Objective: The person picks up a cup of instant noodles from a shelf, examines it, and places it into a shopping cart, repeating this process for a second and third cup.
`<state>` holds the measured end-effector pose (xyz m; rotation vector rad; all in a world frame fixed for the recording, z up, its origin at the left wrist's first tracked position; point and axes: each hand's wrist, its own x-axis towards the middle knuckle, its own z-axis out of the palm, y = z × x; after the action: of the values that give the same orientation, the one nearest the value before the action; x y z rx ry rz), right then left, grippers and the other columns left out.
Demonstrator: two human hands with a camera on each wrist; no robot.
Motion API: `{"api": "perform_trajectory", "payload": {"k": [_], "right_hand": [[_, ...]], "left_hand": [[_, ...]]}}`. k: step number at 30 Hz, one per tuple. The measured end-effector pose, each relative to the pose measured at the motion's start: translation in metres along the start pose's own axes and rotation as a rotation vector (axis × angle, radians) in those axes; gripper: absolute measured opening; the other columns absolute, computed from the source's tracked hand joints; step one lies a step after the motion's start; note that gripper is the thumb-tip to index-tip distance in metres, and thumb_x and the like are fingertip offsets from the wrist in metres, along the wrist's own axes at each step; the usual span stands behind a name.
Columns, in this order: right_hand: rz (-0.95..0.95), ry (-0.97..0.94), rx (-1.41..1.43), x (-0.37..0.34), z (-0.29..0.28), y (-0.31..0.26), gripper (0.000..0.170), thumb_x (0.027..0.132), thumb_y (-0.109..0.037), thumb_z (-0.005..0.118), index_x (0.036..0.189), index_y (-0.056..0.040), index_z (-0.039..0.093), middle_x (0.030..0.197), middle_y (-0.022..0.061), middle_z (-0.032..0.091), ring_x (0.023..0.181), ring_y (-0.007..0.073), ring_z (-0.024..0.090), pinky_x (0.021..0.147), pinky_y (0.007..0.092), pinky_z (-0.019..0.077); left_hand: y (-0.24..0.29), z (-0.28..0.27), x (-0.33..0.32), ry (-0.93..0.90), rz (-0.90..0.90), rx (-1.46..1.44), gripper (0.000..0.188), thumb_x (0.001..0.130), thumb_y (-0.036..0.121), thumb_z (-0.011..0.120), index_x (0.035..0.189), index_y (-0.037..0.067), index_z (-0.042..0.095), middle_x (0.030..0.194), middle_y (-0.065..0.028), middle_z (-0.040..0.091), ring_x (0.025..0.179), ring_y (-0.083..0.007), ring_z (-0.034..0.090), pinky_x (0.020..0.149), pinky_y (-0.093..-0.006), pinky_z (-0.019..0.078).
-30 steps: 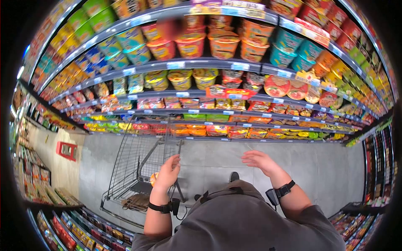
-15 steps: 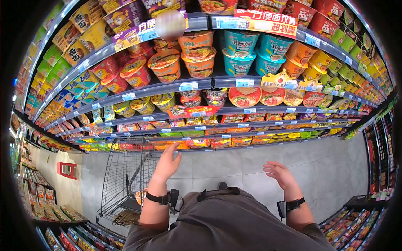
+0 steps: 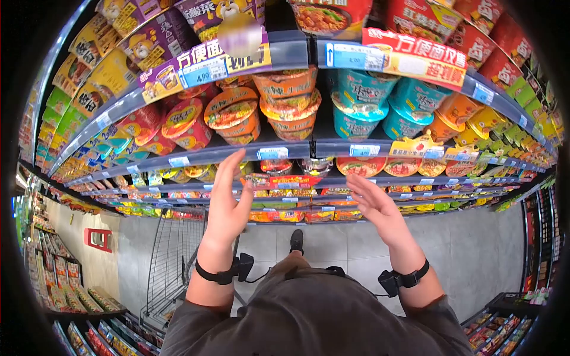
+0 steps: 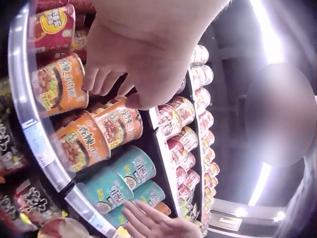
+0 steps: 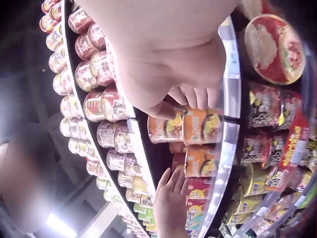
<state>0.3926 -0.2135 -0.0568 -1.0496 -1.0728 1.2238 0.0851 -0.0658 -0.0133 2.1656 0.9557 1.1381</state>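
In the head view the left hand (image 3: 227, 204) is raised before the shelves, fingers extended and thumb apart, holding nothing. The right hand (image 3: 380, 210) is held up on the other side, its fingers straight and empty. Between and beyond them stand orange noodle cups (image 3: 291, 118), stacked in pairs, with teal cups (image 3: 359, 113) to their right. The left wrist view has the left hand (image 4: 141, 59) in front of orange cups (image 4: 81, 141); whether it touches one I cannot tell. From the right wrist, the right hand (image 5: 173, 69) appears near orange cups (image 5: 200, 126).
A wire shopping cart (image 3: 172, 255) stands on the grey floor at the left. Shelf edges (image 3: 297, 53) with price tags curve across the front. A red stool (image 3: 98, 239) is farther left, and more shelves (image 3: 504, 320) are behind at the right.
Both hands have risen toward the shelves, which now appear closer and larger. The cart sits lower in view, partly behind the left arm. Neither hand has taken anything.
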Motion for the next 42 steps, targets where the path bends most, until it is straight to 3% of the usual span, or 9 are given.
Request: {"api": "perform_trajectory", "payload": {"k": [3, 7, 13, 16, 18, 21, 27, 34, 42], "right_hand": [[-0.154, -0.075, -0.055, 0.05, 0.022, -0.028, 0.077, 0.092, 0.009, 0.053, 0.163, -0.0018, 0.025, 0.169, 0.015, 0.027, 0.158, 0.028, 0.025, 0.126, 0.0451, 0.0228], [-0.342, -0.067, -0.152, 0.109, 0.037, -0.054, 0.083, 0.09, 0.01, 0.053, 0.164, -0.0001, 0.019, 0.173, 0.0155, 0.016, 0.161, 0.0281, 0.014, 0.128, 0.0456, 0.0172], [-0.394, 0.018, -0.237, 0.16, 0.043, -0.063, 0.085, 0.09, 0.009, 0.057, 0.164, 0.0032, 0.014, 0.172, 0.0203, 0.012, 0.16, 0.0297, 0.011, 0.129, 0.0446, 0.0138], [-0.364, 0.034, -0.213, 0.171, 0.046, -0.06, 0.087, 0.091, 0.007, 0.059, 0.164, 0.0041, 0.012, 0.171, 0.0227, 0.013, 0.16, 0.0303, 0.014, 0.128, 0.0418, 0.0146], [-0.37, -0.001, -0.326, 0.173, 0.046, -0.06, 0.091, 0.088, 0.006, 0.058, 0.164, 0.0041, 0.007, 0.172, 0.0204, 0.013, 0.161, 0.0332, 0.01, 0.129, 0.0454, 0.0076], [-0.418, -0.045, -0.337, 0.168, 0.044, -0.061, 0.091, 0.089, 0.005, 0.06, 0.164, 0.0044, 0.009, 0.171, 0.0218, 0.013, 0.16, 0.032, 0.013, 0.128, 0.0439, 0.012], [-0.474, -0.157, -0.232, 0.131, 0.05, -0.063, 0.089, 0.09, 0.003, 0.06, 0.164, 0.0044, 0.011, 0.172, 0.021, 0.01, 0.16, 0.0308, 0.012, 0.128, 0.0453, 0.015], [-0.352, -0.276, -0.042, 0.053, 0.053, -0.042, 0.092, 0.09, 0.002, 0.059, 0.165, 0.0027, 0.006, 0.172, 0.0197, 0.012, 0.16, 0.0308, 0.014, 0.128, 0.0458, 0.0134], [0.024, -0.455, 0.046, -0.029, 0.042, 0.044, 0.09, 0.092, 0.011, 0.057, 0.167, -0.0047, 0.009, 0.172, 0.0138, 0.01, 0.16, 0.0305, 0.014, 0.128, 0.0467, 0.0159]], "left_hand": [[-0.001, -0.002, 0.046, 0.011, 0.063, -0.067, 0.057, 0.093, -0.006, 0.056, 0.15, -0.001, 0.045, 0.15, -0.0198, 0.05, 0.14, -0.0322, 0.05, 0.115, -0.0418, 0.0405], [-0.012, 0.004, 0.093, 0.032, 0.107, -0.145, 0.06, 0.093, -0.005, 0.057, 0.151, -0.004, 0.042, 0.15, -0.0212, 0.048, 0.141, -0.0331, 0.049, 0.117, -0.042, 0.0391], [-0.025, 0.008, 0.141, -0.057, 0.124, -0.071, 0.056, 0.092, 0.0, 0.06, 0.146, -0.004, 0.045, 0.139, -0.0281, 0.053, 0.133, -0.0458, 0.05, 0.113, -0.0472, 0.0385], [-0.033, 0.007, 0.149, -0.154, 0.087, -0.11, 0.055, 0.09, -0.001, 0.059, 0.144, -0.003, 0.045, 0.136, -0.0293, 0.054, 0.128, -0.048, 0.052, 0.109, -0.0488, 0.0414], [-0.035, 0.009, 0.149, -0.134, 0.127, -0.093, 0.055, 0.089, -0.001, 0.058, 0.142, -0.003, 0.044, 0.132, -0.0304, 0.055, 0.124, -0.0497, 0.053, 0.105, -0.0502, 0.0428], [-0.029, 0.007, 0.141, -0.118, 0.152, -0.078, 0.06, 0.088, -0.001, 0.059, 0.145, -0.005, 0.041, 0.136, -0.0306, 0.054, 0.128, -0.0488, 0.052, 0.108, -0.0488, 0.0419], [-0.008, 0.001, 0.093, -0.006, 0.086, -0.147, 0.077, 0.087, -0.004, 0.059, 0.156, -0.011, 0.028, 0.148, -0.0301, 0.047, 0.138, -0.041, 0.05, 0.115, -0.0445, 0.0401], [0.02, 0.002, -0.006, 0.084, 0.174, -0.113, 0.073, 0.085, -0.009, 0.057, 0.154, -0.008, 0.035, 0.149, -0.0267, 0.047, 0.132, -0.0371, 0.056, 0.112, -0.0434, 0.0431], [0.042, 0.019, -0.147, -0.124, -0.268, -0.038, 0.066, 0.088, -0.004, 0.059, 0.152, -0.003, 0.041, 0.13, -0.0208, 0.053, 0.12, -0.0346, 0.057, 0.107, -0.0393, 0.0462]]}}
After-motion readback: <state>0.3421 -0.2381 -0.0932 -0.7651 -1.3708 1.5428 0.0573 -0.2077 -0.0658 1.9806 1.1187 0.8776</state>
